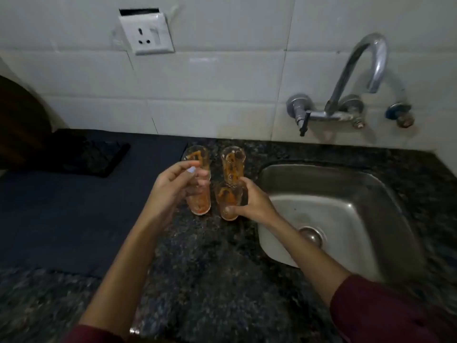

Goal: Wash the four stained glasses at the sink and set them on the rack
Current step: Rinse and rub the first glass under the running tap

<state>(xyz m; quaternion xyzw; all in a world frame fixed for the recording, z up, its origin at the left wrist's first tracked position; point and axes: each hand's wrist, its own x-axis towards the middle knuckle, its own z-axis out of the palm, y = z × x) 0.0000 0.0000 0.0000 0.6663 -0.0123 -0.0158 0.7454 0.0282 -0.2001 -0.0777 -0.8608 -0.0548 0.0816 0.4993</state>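
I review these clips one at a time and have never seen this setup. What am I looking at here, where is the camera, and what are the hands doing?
There is no machine: a person works with bare hands, and the single picture comes from a wide-angle camera on their head, looking forward and down.

Four orange-stained glasses stand in a cluster on the speckled granite counter, just left of the steel sink. The right hand has its grip closed around the front right glass. The left hand is curled at the front left glass; blur hides whether it truly holds it. The back left glass and back right glass stand untouched.

The tap is on the tiled wall; no water is visibly running. A dark mat covers the counter's left side.
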